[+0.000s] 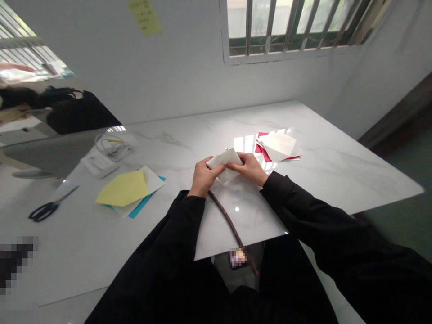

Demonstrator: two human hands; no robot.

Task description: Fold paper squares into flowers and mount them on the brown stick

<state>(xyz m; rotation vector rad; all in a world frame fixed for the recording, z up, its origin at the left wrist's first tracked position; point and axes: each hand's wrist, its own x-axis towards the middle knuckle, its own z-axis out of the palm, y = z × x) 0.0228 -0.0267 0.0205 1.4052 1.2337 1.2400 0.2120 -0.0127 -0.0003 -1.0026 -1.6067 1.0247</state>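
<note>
Both my hands hold a folded piece of white paper (225,158) just above the table. My left hand (203,177) pinches its left side, and my right hand (251,168) pinches its right side, with the thumbs close together on the near face. Below my left hand a thin brown stick (227,219) lies on the table and sticks out past the near edge. At the back right rests a pile of white paper sheets (281,146) over red sheets (265,153). Whether the held paper touches the table I cannot tell.
On the left lie a yellow paper (123,188) over white and blue sheets (139,209), black-handled scissors (47,210), and a white box (99,164) beside a coiled white cable (113,146). The marble-patterned table (354,166) meets a white wall with a barred window (286,27).
</note>
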